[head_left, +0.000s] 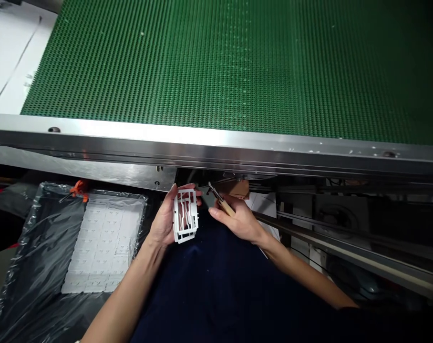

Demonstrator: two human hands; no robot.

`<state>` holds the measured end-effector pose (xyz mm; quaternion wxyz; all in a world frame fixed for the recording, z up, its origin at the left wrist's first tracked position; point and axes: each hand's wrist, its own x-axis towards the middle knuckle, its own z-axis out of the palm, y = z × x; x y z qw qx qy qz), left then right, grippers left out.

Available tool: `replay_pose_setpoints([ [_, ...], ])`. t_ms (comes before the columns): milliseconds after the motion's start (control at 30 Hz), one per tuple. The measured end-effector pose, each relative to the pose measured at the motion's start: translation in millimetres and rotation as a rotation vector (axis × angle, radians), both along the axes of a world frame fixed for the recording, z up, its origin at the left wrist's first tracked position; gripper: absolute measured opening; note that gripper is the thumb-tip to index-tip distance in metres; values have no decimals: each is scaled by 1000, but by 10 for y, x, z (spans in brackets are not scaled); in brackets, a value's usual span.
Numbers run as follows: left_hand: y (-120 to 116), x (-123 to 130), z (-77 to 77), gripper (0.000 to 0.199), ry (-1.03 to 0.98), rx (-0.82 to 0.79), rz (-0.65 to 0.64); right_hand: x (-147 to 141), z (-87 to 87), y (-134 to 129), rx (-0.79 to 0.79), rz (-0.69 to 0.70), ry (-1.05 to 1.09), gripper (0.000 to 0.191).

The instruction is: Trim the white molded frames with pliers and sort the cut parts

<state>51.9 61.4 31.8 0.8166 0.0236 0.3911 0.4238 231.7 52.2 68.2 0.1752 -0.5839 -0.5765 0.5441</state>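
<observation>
Just below a steel rail (216, 145), holding a white plastic lattice frame (185, 215) upright in the left hand (162, 221), fingers closed on its edges, and pinching a wood-handled tool (225, 207) in the right hand (240, 221), just beside the frame; also showing white moulded sheets (104, 243) in a plastic-lined tray (30, 247) toward the left, and a green conveyor belt (202, 62) beyond the rail.

A flat white plastic frame (185, 215), rectangular, with open slots and thin curved inner strips, tilted slightly and cradled upright against the palm and fingers of the left hand (162, 220). Just beside it, pinched in the right hand (240, 220), a wood-handled tool (226, 207) with a slim metal tip angled up and left, not touching the frame. Fine edge detail too small to make out.
</observation>
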Motion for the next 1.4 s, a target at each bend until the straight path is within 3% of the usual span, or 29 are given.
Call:
replay_pose_setpoints([
  [200,-47,115,6,25,339,84,63,-201,-99,-45,-118,43,58,35],
  [400,-63,275,13,39,640,44,179,-223,-224,-13,-148,29,163,30],
  [500,-100,270,36,38,598,-6,159,-155,-300,17,-221,13,336,30],
  [600,-173,206,42,39,477,-88,130,-29,-465,15,-481,5,692,37],
  [700,-266,141,21,37,366,-187,205,89,-657,-21,-767,-7,1002,44],
  [833,-375,108,-18,29,230,-254,297,117,-773,-38,-962,17,1142,44],
  [1100,-485,33,-21,13,294,-169,258,-40,-718,6,-1047,20,1127,29],
  [1267,-553,-167,-110,41,454,-125,240,-239,-716,-38,-975,107,1082,34],
  [1400,-613,-377,-201,34,335,-150,233,-443,-697,-70,-941,127,1069,42],
])
